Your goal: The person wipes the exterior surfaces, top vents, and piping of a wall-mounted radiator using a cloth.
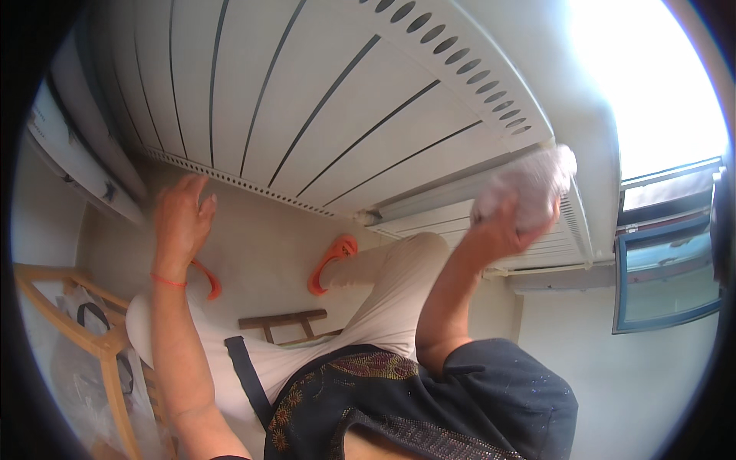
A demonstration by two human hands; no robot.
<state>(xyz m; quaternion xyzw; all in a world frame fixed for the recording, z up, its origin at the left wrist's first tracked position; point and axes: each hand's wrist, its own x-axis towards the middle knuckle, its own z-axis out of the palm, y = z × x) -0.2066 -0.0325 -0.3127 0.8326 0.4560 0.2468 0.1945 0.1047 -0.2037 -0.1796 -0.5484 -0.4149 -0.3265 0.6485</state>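
My right hand [512, 224] grips a folded, pale cloth [526, 184], blurred, close to the end of a white slatted radiator [322, 109]. Whether the cloth touches the radiator's edge I cannot tell. My left hand [184, 215] is raised with nothing in it, its fingers slightly bent and the thumb apart, in front of the radiator's lower perforated edge. A red string circles the left wrist.
A second white radiator [540, 244] is behind my right forearm. Beside it hangs a blue-framed window sash [667, 276]. A wooden rack [103, 345] with plastic bags stands at the left, and a dark wooden stool [282, 319] is low behind my legs. Orange slippers [333, 264] are on my feet.
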